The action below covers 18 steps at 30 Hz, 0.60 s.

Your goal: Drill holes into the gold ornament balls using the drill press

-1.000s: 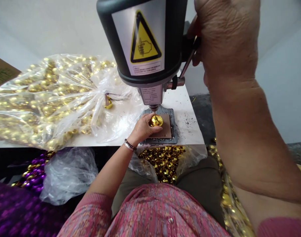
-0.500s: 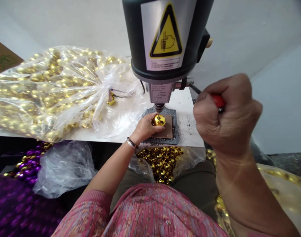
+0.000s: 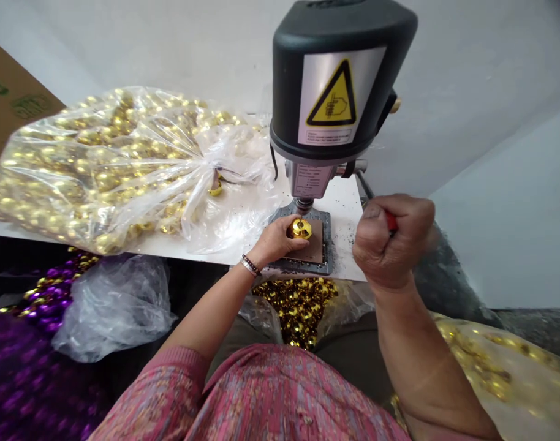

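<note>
Under the black drill press (image 3: 342,79), my left hand (image 3: 274,240) pinches a shiny gold faceted ball (image 3: 301,229) between thumb and fingers. The ball rests on a brown board (image 3: 313,250) lying on the grey metal base (image 3: 326,242). The press's thin bit meets the top of the ball; how deep it sits I cannot tell. My right hand (image 3: 390,242) is wrapped around the red-ended feed lever (image 3: 392,223) at the machine's right side. Most of the lever's grip is hidden by the fingers.
A big clear bag of gold balls (image 3: 100,159) lies on the white table (image 3: 206,245), left of the press. Below the table edge, an open bag holds gold pieces (image 3: 301,306). A crumpled plastic bag (image 3: 117,306) and purple balls (image 3: 52,300) are at left; dark shavings surround the base.
My right hand has swung the lever down and away from me. My left hand still holds the gold ball on the board. The camera view has shifted, showing more of the press top.
</note>
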Tool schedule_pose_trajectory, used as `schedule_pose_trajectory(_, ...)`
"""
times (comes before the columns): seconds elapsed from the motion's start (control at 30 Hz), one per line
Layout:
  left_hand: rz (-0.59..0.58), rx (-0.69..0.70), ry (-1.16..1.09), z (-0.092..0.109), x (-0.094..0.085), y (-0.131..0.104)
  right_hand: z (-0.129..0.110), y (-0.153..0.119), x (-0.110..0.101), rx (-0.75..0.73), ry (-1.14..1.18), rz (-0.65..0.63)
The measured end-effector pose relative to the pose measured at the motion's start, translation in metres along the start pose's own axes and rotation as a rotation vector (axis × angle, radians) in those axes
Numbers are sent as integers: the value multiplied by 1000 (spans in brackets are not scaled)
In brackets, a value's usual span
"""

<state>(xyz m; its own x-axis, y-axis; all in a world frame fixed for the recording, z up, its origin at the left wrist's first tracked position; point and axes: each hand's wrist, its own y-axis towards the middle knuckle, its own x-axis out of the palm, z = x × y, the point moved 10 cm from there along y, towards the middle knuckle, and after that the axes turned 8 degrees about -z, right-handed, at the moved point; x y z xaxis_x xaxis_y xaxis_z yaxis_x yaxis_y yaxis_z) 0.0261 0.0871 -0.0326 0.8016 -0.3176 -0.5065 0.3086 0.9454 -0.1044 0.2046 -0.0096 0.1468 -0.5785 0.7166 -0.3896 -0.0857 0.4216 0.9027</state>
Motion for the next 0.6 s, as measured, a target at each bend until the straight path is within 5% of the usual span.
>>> schedule_pose_trajectory(0.37, 2, -18, 53, 2, 1, -2, 3, -24, 11, -10, 195, 115)
schedule_pose_trajectory(0.5, 9, -41, 51, 4, 1, -3, 20, 21, 1, 142, 197, 98)
schedule_pose_trajectory(0.6, 58, -67, 55, 6, -5, -14, 46, 75, 22, 423, 311, -176)
